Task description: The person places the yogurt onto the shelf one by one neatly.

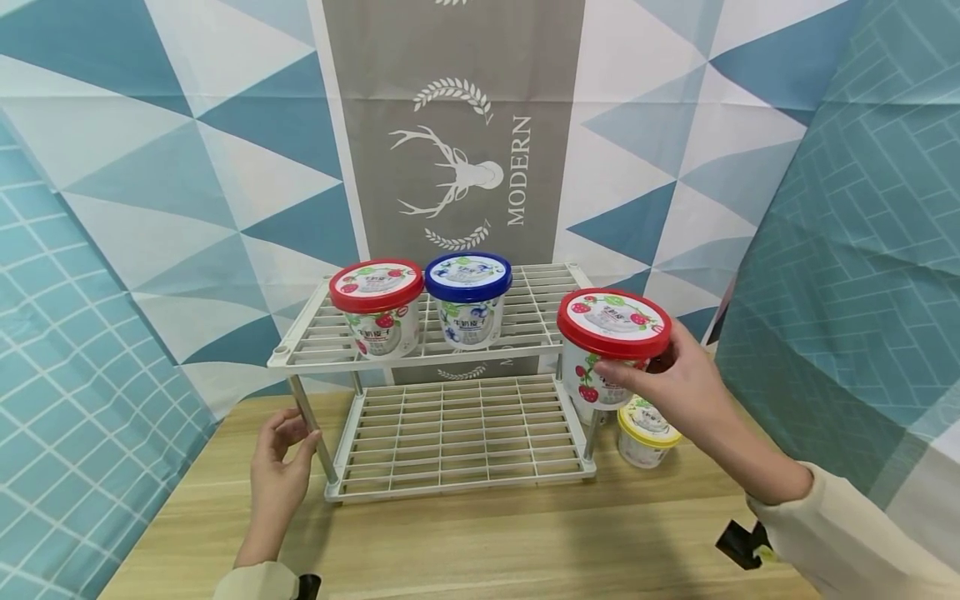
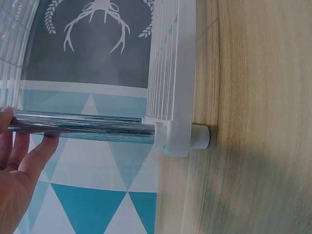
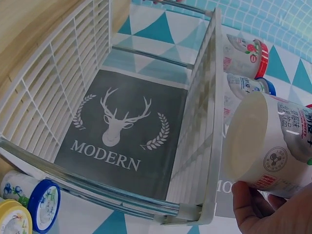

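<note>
My right hand [image 1: 686, 387] grips a strawberry ice cream tub [image 1: 615, 325] with a red lid, tilted a little, at the right end of the white two-tier rack [image 1: 457, 492]. In the right wrist view the tub's pale base [image 3: 246, 139] shows beside the upper shelf. With thumb and fingers, my left hand [image 1: 281, 467] pinches the metal front-left post [image 2: 87, 127] of the rack. Another red-lidded strawberry tub [image 1: 378, 312] stands on the upper shelf's left part. Close to its right is a blue-lidded blueberry tub [image 1: 468, 304].
On the wooden table [image 1: 495, 542], right of the rack, stands a yellow-lidded tub [image 1: 647, 433]. Beside it the right wrist view shows another blue-lidded tub [image 3: 34, 200], largely hidden in the head view. A patterned cloth [image 1: 262, 125] with a deer print hangs behind the rack.
</note>
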Demonstrator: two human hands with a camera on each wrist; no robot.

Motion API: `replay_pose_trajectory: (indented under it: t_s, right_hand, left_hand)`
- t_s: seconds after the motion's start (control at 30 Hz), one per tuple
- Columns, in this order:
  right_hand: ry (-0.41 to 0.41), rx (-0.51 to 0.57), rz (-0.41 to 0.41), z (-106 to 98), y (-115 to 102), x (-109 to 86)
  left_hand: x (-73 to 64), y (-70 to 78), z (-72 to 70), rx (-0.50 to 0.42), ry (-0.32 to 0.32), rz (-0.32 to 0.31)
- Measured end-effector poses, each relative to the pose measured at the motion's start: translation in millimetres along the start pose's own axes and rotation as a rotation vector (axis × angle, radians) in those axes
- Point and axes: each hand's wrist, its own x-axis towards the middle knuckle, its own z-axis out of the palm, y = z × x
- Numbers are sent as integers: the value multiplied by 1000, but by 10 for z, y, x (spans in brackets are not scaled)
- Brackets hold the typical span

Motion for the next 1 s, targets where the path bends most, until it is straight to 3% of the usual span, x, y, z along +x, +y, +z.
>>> replay_pose_trajectory:
  t_s: [1.0]
  right_hand:
    - [61,-22,-55,51,-148,353]
  left_hand:
    - [-5,-12,-8,-7,-21,-21]
